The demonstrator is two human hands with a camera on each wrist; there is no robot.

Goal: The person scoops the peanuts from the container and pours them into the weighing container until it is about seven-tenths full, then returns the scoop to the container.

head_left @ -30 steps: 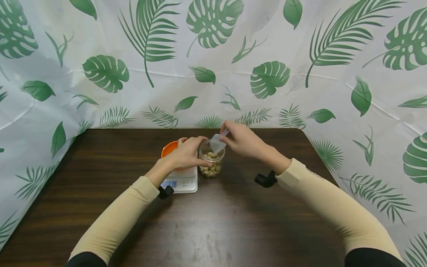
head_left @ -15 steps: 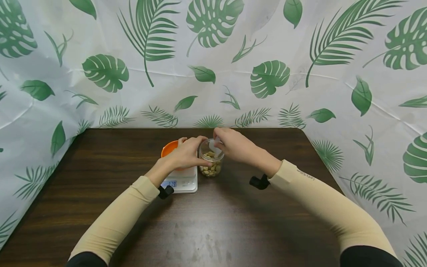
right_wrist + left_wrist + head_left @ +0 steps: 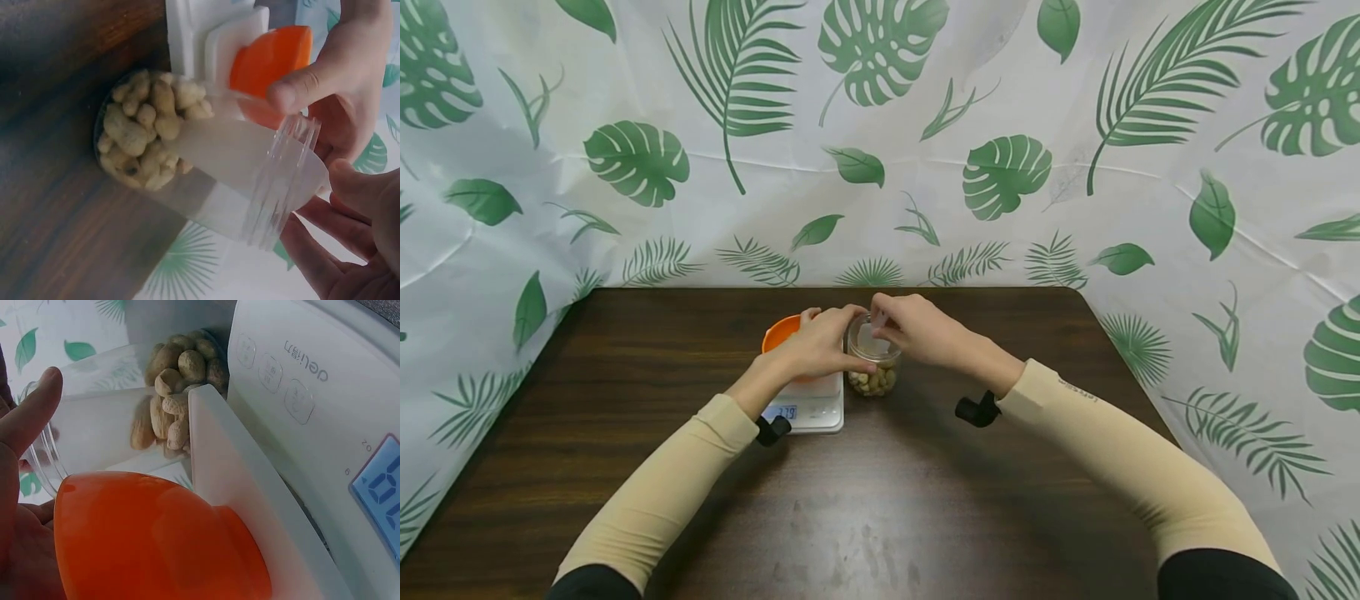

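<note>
My left hand [image 3: 812, 346] steadies a clear jar [image 3: 876, 354], its thumb and fingers around the rim. In-shell peanuts [image 3: 140, 134] fill the lower part of the jar. My right hand [image 3: 928, 332] pinches the handle of a translucent white scoop [image 3: 219, 150] at the jar's mouth. The scoop's blade reaches down inside, its tip against the peanuts; the fingers hide most of the handle in the head view. Just left of the jar, an orange bowl [image 3: 150, 537] sits on a white kitchen scale [image 3: 820, 417], partly hidden behind my left hand.
Dark wooden table [image 3: 880, 500] extends toward me and to both sides. A leaf-patterned sheet [image 3: 880, 208] hangs behind the table. The scale's lit display [image 3: 782, 413] faces me, and the scale stands close against the jar.
The right hand has moved left and down over the jar, pushing the scoop from its mouth deep into it. The left hand, bowl and scale have stayed in place.
</note>
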